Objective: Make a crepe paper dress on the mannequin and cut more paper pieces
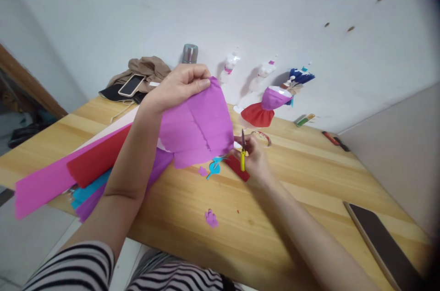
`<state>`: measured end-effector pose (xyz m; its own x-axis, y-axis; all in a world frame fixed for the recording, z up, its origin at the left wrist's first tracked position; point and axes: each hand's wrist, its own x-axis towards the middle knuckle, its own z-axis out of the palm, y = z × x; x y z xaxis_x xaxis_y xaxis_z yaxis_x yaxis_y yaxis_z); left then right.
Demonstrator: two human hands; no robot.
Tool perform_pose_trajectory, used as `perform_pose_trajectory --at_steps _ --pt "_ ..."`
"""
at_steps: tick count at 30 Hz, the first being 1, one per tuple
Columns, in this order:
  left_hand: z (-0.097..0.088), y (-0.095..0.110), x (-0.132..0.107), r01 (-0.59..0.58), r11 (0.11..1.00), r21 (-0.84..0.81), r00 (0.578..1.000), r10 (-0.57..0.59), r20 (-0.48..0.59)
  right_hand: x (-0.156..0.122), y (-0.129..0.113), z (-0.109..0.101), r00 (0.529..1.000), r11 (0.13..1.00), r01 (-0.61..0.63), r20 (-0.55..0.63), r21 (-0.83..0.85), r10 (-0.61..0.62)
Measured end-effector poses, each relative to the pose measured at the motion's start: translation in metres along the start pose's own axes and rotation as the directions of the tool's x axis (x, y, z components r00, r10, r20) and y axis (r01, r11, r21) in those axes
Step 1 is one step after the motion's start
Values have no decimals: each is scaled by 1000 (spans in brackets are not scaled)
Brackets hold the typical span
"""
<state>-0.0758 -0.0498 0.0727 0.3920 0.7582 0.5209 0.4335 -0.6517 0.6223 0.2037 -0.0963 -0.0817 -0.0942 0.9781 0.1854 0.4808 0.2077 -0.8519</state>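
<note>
My left hand (178, 85) is raised above the table and pinches the top edge of a purple sheet of crepe paper (197, 126), which hangs down from it. My right hand (256, 156) is closed around small scissors with yellow handles (243, 151), their blades pointing up at the paper's lower right corner. Small scraps, purple (211, 218) and blue (214, 167), lie on the wooden table (292, 199) below the hands.
Long red, pink, blue and purple paper sheets (85, 167) lie across the table's left side. By the wall stand paper-dressed dolls (268, 103), a metal bottle (189, 53), and cloth with a phone (131, 85). A dark tablet (381, 240) lies at the right edge.
</note>
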Motion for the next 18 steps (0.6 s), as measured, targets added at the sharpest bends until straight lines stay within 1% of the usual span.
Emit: perform_pose_trajectory --at_steps 1,3,5,7,8,9,10,11,12,13,15,16,17,18 --pt "2 -5 2 1 1000 -6 1000 -1 -12 2 -1 5 1000 1000 2 -23 -7 -2" --pt "7 -19 6 44 999 23 998 -43 -50 1 -5 12 1000 999 -10 -25 37 11" --pt "13 -31 12 134 986 103 985 -122 -121 -2 -11 14 999 991 -40 -13 124 42" --pt "19 -35 16 252 946 202 951 -203 -234 -4 -16 15 994 970 -105 22 217 103" --pt "22 -31 16 293 921 256 929 -211 -303 -4 -17 16 990 957 -141 38 252 136" --pt "24 -23 16 302 905 298 914 -187 -359 -4 -18 17 985 944 -173 48 281 166" --pt "28 -13 14 259 915 310 914 -129 -384 -4 -18 19 980 931 -198 56 305 190" --pt "32 0 11 193 939 285 921 -72 -384 -3 -17 20 975 917 -221 64 331 212" --pt "37 14 6 122 967 222 933 -36 -357 -1 -16 22 971 905 -240 74 351 228" --pt "45 28 1 92 986 139 950 -45 -308 0 -15 23 967 894 -256 88 368 240" --pt "64 52 -11 80 996 -36 990 -84 -116 2 -14 25 960 876 -281 119 393 254" --pt "75 60 -17 87 988 -129 996 -86 15 3 -14 25 958 870 -287 132 401 255" --pt "86 64 -23 111 972 -206 983 -76 169 3 -15 24 957 866 -290 142 406 254" --pt "95 65 -27 108 971 -215 966 -51 255 3 -15 23 956 864 -291 149 411 252"
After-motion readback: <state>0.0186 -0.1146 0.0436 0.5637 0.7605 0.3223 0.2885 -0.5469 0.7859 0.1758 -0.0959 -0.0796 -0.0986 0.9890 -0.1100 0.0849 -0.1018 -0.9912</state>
